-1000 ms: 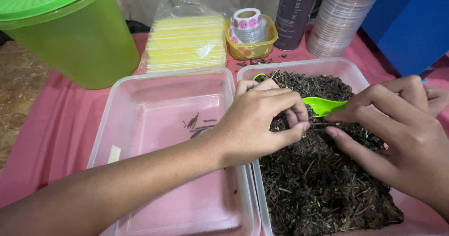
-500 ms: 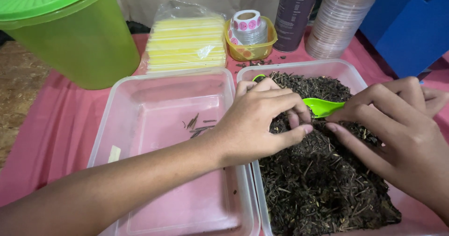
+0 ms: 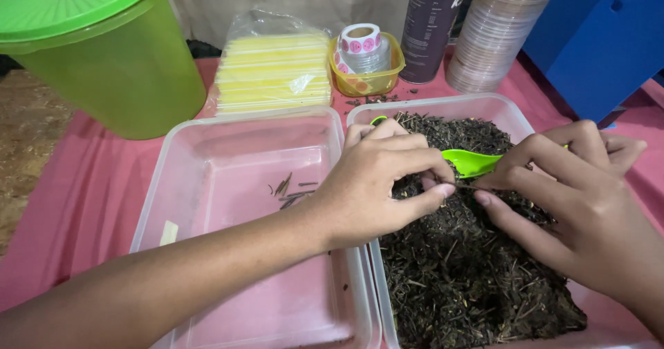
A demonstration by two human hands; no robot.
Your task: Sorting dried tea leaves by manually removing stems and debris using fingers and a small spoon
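A clear plastic tub (image 3: 508,108) on the right is heaped with dark dried leaves and stems (image 3: 470,273). My left hand (image 3: 377,183) reaches over it, thumb and fingers pinched on a thin stem (image 3: 462,186). My right hand (image 3: 567,204) comes in from the right with its fingertips almost touching the left hand's. A green plastic spoon (image 3: 470,161) sticks out from under its index finger, handle tucked in the hand. The clear tub on the left (image 3: 173,176) holds only a few loose stems (image 3: 290,186).
At the back stand a green lidded jug (image 3: 104,58), a bag of yellow sheets (image 3: 273,69), a small yellow tub with a sticker roll (image 3: 363,55), a dark canister (image 3: 429,24) and stacked clear lids (image 3: 494,31). A blue box (image 3: 595,38) is at right. Pink cloth (image 3: 76,204) covers the table.
My two hands have drawn closer until their fingertips nearly meet over the leaves, and the left fingers have closed on a thin stem. The view has tilted slightly.
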